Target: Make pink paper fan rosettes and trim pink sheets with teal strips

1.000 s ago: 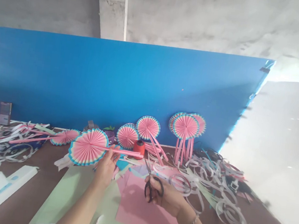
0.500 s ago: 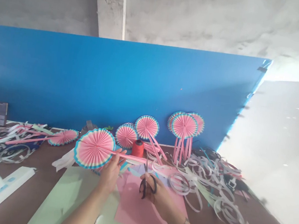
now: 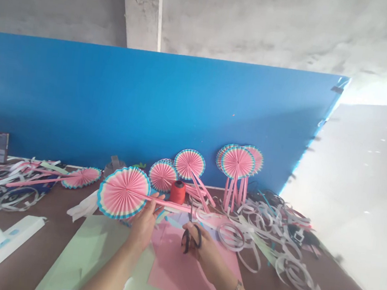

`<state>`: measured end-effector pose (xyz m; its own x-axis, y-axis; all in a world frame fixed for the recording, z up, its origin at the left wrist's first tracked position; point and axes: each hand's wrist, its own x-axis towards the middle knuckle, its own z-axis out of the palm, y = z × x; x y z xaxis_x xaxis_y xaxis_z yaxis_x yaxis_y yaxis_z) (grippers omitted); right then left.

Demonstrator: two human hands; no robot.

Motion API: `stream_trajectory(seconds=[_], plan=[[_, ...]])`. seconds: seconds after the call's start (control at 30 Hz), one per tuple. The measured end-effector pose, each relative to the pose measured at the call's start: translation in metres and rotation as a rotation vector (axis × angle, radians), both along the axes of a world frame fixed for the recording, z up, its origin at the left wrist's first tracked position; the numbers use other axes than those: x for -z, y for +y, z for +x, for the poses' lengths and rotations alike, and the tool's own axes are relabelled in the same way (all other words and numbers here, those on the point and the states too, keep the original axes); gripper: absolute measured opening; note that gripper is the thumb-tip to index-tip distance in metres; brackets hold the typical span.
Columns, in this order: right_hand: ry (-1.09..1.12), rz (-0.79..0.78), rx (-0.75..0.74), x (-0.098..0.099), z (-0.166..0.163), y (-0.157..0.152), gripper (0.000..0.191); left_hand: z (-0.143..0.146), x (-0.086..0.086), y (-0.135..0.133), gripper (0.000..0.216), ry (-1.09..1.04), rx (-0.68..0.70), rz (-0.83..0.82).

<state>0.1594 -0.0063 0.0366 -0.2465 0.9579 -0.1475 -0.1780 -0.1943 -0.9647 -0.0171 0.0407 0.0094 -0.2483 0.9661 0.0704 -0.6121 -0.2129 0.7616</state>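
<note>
My left hand (image 3: 144, 226) is closed around the pink paper handle of a round pleated paper fan (image 3: 124, 192), pink in the middle with a cream and blue edge. The fan stands to the left of that hand, and its handle strip (image 3: 175, 205) stretches out to the right. Black-handled scissors (image 3: 187, 236) are in my right hand (image 3: 203, 250), fingers in the loops. Their blades point up at the far part of the strip; whether they touch it I cannot tell. Pink paper (image 3: 181, 270) and green paper (image 3: 85, 244) lie beneath both hands.
Behind the hands stand a red thread spool (image 3: 177, 193) and several finished-looking fans (image 3: 238, 162) against a blue partition (image 3: 149, 106). Curled white strips (image 3: 264, 229) cover the right side. A power strip (image 3: 7, 249) and a phone (image 3: 0, 147) are at left.
The fan and its handle have shifted slightly to the right, so the strip reaches a little further past the scissor blades. Both hands keep their holds.
</note>
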Motion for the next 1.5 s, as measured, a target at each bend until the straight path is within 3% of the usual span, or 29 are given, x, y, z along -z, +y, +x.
stream_trajectory(seconds=[0.47, 0.87, 1.37, 1.5], plan=[[-0.077, 0.096, 0.021, -0.003, 0.0, 0.0, 0.047, -0.001, 0.005, 0.0, 0.03, 0.017, 0.025, 0.002], [-0.152, 0.14, 0.112, 0.015, -0.004, 0.006, 0.046, 0.001, 0.008, 0.001, 0.032, 0.009, 0.015, -0.004], [-0.203, 0.139, 0.182, 0.019, -0.006, 0.007, 0.042, 0.003, 0.006, 0.0, 0.032, -0.009, -0.002, -0.038], [-0.307, 0.125, 0.166, 0.026, -0.001, 0.012, 0.037, 0.001, 0.004, 0.001, 0.035, -0.05, -0.016, -0.035]])
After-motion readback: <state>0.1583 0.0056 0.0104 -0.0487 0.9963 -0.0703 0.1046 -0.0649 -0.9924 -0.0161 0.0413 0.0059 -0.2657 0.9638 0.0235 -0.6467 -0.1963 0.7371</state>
